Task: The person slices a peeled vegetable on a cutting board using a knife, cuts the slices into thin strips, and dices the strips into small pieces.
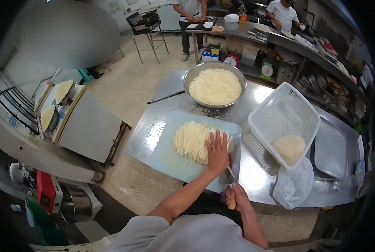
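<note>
My left hand (217,153) lies flat with its fingers stretched over the right end of a heap of pale cut strips (191,140), whose exact kind I cannot tell. Under the strips is a light blue cutting board (164,155). In my right hand (239,196) is a knife, closed round its wooden handle (232,201); the blade (231,171) points away from me beside my left hand, partly hidden. Behind the board stands a metal bowl (187,90) heaped with finely chopped pale bits (216,86).
Right of the board, a white perforated basket (275,105) holds a pale peeled piece (289,149). A plastic bag (294,185) and metal tray (331,147) lie near it. A thin dark tool (165,97) rests left of the bowl. Two people (191,10) work at the far counter.
</note>
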A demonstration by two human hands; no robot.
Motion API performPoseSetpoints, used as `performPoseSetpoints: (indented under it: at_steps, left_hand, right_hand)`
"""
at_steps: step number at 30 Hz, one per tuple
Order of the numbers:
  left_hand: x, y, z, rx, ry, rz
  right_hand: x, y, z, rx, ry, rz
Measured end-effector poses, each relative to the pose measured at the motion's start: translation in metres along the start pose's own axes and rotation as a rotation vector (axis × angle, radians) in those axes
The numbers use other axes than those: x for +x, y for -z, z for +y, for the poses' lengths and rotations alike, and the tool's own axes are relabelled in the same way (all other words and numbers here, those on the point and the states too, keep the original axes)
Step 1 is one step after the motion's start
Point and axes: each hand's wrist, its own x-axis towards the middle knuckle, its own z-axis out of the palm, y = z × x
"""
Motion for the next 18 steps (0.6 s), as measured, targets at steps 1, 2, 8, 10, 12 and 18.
performPoseSetpoints:
  at_steps: [1, 2, 8, 10, 12, 18]
  left_hand:
    - [-0.001, 0.013, 0.004, -0.069, 0.059, 0.003]
    - [-0.001, 0.027, 0.009, -0.139, 0.112, 0.007]
    - [-0.014, 0.004, -0.016, -0.266, 0.367, 0.074]
    - [-0.014, 0.000, -0.016, -0.202, 0.347, 0.050]
    - [-0.016, -0.002, -0.016, -0.198, 0.370, 0.028]
    - [-0.002, 0.022, -0.018, -0.285, 0.467, -0.018]
  right_hand:
    - [-0.002, 0.002, -0.002, 0.045, -0.009, -0.009]
    - [0.000, 0.002, -0.001, 0.055, -0.017, -0.015]
    - [-0.007, 0.006, -0.003, -0.011, -0.066, -0.019]
    - [-0.005, 0.010, -0.007, -0.030, -0.084, -0.038]
    - [-0.004, 0.016, -0.012, -0.063, -0.095, -0.067]
    - [-0.003, 0.018, -0.027, -0.105, -0.150, -0.169]
